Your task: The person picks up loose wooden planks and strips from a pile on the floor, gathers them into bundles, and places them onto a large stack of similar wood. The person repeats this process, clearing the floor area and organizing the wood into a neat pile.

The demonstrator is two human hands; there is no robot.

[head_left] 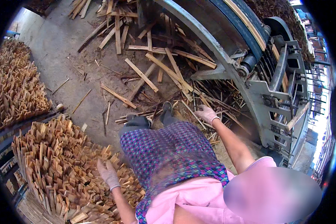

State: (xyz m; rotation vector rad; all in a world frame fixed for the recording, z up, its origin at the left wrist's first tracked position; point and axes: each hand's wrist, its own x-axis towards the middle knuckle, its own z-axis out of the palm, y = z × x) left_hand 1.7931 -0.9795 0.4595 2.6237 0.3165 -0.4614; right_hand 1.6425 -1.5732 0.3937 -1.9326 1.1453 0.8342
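Observation:
My left hand (pixel 108 174), in a pale glove, is open with its fingers stretched out over a dense stack of short wooden pieces (pixel 59 160) standing on end. Nothing shows in its grasp. On the right, my gloved right hand (pixel 206 113) reaches low beside the machine, its fingers apart. The near end of a light wooden slat (pixel 170 72) comes close to that hand; whether they touch, I cannot tell. More loose slats and thin sticks (pixel 227 108) lie around and beyond it.
A large metal machine frame (pixel 227 56) with a blue belt (pixel 246 26) curves along the right. Scattered boards (pixel 117 35) cover the floor ahead. Another upright wood stack (pixel 16 82) stands at the far left. My feet (pixel 167 108) are among sticks on the concrete floor (pixel 63 48).

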